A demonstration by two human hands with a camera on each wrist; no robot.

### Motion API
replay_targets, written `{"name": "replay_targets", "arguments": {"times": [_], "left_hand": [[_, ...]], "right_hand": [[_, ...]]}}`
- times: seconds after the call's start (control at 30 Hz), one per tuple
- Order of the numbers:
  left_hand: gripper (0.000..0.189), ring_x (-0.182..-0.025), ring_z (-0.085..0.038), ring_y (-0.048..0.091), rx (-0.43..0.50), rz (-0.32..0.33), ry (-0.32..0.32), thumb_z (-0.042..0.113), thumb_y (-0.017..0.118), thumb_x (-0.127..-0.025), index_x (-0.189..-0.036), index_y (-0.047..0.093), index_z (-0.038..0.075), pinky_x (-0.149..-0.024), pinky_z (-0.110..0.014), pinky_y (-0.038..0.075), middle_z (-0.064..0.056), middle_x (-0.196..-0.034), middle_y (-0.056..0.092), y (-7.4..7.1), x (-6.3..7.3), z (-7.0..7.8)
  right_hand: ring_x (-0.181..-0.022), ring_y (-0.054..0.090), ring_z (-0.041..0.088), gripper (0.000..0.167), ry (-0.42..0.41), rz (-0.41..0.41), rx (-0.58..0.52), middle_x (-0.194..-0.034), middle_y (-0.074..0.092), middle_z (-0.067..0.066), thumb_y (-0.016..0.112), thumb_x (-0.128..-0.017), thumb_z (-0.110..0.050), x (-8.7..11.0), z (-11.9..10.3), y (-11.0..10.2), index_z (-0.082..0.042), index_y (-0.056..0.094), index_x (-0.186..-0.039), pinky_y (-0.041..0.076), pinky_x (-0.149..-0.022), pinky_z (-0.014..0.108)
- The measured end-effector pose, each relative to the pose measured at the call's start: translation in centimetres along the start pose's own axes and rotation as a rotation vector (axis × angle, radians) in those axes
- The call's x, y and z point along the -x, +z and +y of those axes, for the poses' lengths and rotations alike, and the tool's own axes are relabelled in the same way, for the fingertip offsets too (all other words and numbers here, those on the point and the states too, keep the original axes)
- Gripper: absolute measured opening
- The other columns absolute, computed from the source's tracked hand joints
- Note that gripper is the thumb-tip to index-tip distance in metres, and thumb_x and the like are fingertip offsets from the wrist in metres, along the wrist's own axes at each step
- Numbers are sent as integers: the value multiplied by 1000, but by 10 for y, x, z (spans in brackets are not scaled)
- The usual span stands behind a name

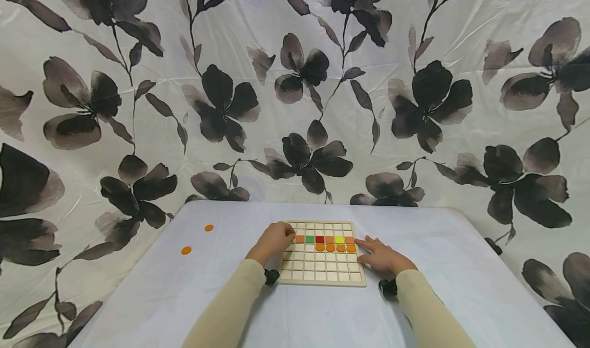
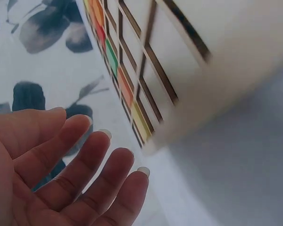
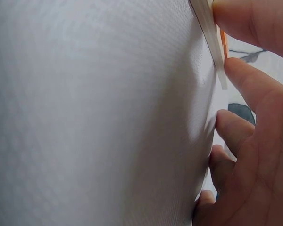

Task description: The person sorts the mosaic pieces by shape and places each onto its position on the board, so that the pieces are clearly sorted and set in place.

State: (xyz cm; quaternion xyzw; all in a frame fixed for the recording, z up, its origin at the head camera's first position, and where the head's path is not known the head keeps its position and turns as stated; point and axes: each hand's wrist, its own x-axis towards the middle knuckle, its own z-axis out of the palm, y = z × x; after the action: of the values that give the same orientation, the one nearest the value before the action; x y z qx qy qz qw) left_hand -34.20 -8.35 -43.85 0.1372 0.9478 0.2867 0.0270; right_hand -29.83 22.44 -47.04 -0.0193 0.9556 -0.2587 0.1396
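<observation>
A wooden grid board (image 1: pixel 321 276) lies on the table, with a row of coloured square tiles, among them a green tile (image 1: pixel 310 239) and a red tile (image 1: pixel 320 239). Under the row's right part sit several orange discs (image 1: pixel 330 248). My left hand (image 1: pixel 273 241) hovers at the board's left edge, its fingers loosely bent and apart from the board in the left wrist view; nothing shows between them. A yellow tile (image 2: pixel 142 121) fills the row's left end there. On the right edge, the thumb and index finger of my right hand (image 1: pixel 384 256) touch the board, its fingers spread.
Two loose orange discs, a nearer disc (image 1: pixel 186 250) and a farther disc (image 1: pixel 209 227), lie on the white-covered table (image 1: pixel 152 297) to the left. Behind the table hangs a floral cloth (image 1: pixel 258 148).
</observation>
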Motion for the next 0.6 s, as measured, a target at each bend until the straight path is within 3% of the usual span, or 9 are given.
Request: {"name": "replay_targets", "arguments": {"times": [0.43,0.6], "left_hand": [[21,-82,-18,57,-12,44,-133,22,61,-94,-107,70,8,-77,-37,52,-5,-98,67,-17,12,-26],[20,-82,-18,57,-26,59,-140,21,62,-94,-106,70,7,-76,-38,52,-5,-96,68,-23,19,-38]], "right_hand": [[-146,10,47,63,7,0,-3,-160,21,17,59,-91,-37,1,-1,-1,-23,39,-149,11,-110,72],[-146,10,47,62,-1,2,2,-160,22,17,59,-91,-37,-1,0,0,-23,40,-149,11,-111,71]]}}
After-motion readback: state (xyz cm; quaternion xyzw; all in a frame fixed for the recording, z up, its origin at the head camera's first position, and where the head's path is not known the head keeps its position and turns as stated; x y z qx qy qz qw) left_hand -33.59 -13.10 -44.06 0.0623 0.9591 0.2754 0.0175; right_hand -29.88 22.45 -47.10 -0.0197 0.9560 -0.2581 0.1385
